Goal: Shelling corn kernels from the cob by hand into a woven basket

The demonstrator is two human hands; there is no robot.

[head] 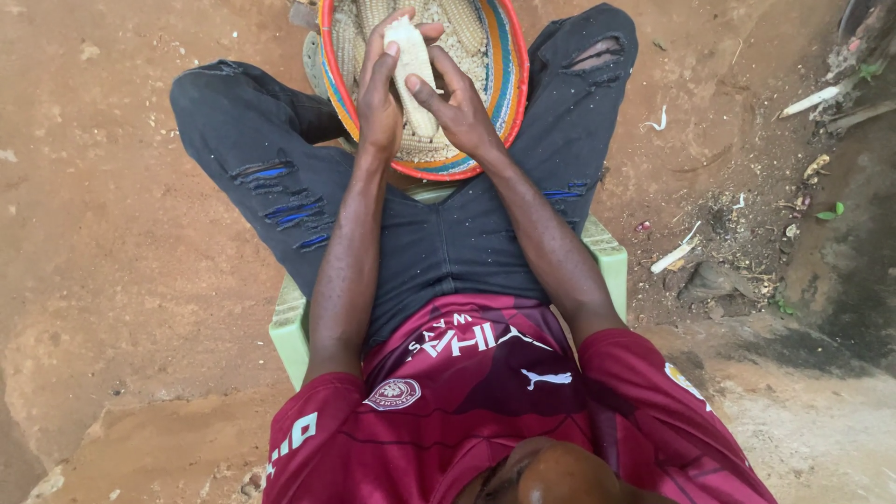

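Note:
Both my hands grip one pale maize cob (413,63) over a round woven basket (511,84) with red, blue and yellow rim bands. My left hand (378,103) wraps the cob's left side, fingers curled over its top. My right hand (457,112) clasps the right side, thumb pressed on the cob. The basket rests between my knees and holds several more cobs and loose pale kernels. I sit on a light green plastic stool (611,266), wearing dark ripped jeans and a maroon shirt.
Bare reddish-brown dirt ground (103,233) surrounds me. To the right lie scattered husk scraps and stripped cob pieces (674,254), small stones and a few green weeds (829,213) near a darker damp patch.

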